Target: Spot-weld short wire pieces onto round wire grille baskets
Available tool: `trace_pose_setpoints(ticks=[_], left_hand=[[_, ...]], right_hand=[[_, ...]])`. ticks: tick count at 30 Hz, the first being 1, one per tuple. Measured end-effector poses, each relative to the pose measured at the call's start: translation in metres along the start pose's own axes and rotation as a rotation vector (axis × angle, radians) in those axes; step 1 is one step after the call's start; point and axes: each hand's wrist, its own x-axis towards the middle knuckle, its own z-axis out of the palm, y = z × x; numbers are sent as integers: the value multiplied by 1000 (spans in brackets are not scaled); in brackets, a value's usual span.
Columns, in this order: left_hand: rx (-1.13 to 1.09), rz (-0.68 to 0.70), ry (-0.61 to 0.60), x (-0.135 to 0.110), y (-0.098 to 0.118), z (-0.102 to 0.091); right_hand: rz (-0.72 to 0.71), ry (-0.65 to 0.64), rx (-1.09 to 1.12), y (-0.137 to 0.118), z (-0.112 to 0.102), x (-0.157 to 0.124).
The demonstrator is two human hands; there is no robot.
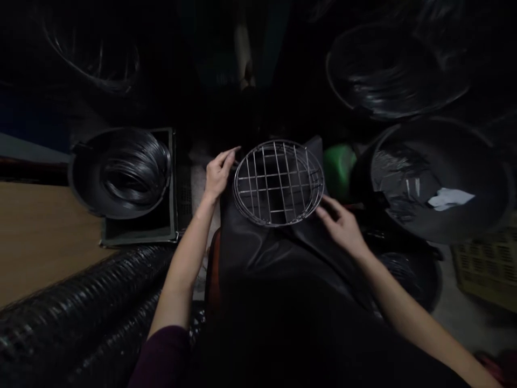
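A round wire rack [271, 189], with a grid of crossed rods inside ringed wire rims, sits over the black apron on my lap. What supports it underneath is too dark to make out. Just left of its rim, my left hand [218, 172] is closed in a pinch; a thin dark tip shows at the fingers, too small to name. My right hand [342, 226] is at the rack's lower right rim, thumb and fingers apart, fingertips touching or very close to the wire.
On the left, a black basin [86, 188] with coiled wire sits on a dark crate [139, 237]. Black-wrapped rolls [92, 291] lie below it. At right, a large black tub [476, 161] contains short wire pieces and a white scrap [450, 199]. A green object [338, 164] stands beside the rack.
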Motion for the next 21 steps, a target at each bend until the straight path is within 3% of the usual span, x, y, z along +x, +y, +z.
trace_pose_setpoints(ticks=[3, 7, 10, 13, 21], left_hand=[[0, -15, -188, 4, 13, -8], [39, -7, -263, 8, 19, -10], [78, 38, -316, 7, 17, -12], [121, 68, -371, 6, 18, -15], [297, 98, -368, 14, 25, -6]], right_hand=[[22, 75, 107, -9, -9, 17], [85, 58, 330, -21, 5, 30], [94, 135, 416, -25, 15, 29], [95, 217, 374, -24, 19, 26], [6, 228, 201, -28, 16, 30]])
